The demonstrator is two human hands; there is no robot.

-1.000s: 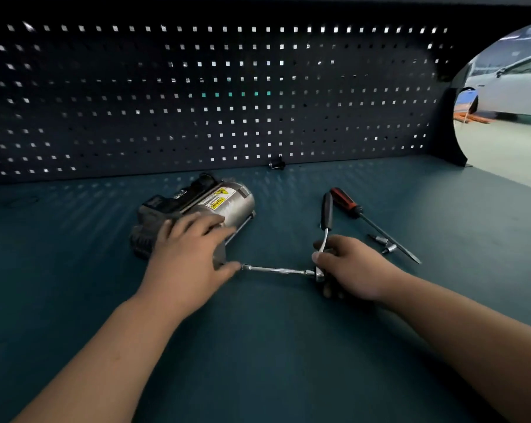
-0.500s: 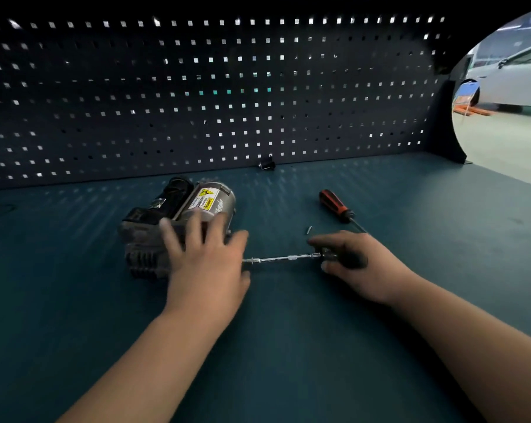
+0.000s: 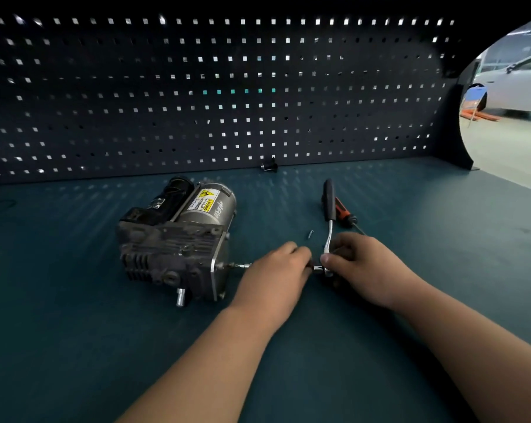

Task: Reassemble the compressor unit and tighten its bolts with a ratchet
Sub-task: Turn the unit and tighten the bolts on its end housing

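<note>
The compressor unit, dark finned metal with a silver motor can and a yellow warning label, lies on the teal bench left of centre. A thin extension bar runs from a bolt on its right end plate toward my hands. My left hand is curled round that bar to the right of the unit. My right hand grips the head of the ratchet, whose black handle points away from me.
A red-handled screwdriver lies just behind the ratchet handle. A small loose screw rests on the bench between unit and ratchet. A small dark part sits at the foot of the pegboard. Beyond the bench's right end stands a white car.
My left hand has left the compressor body and moved right onto the extension bar. The ratchet handle has swung from lying under my right hand to pointing away from me.
</note>
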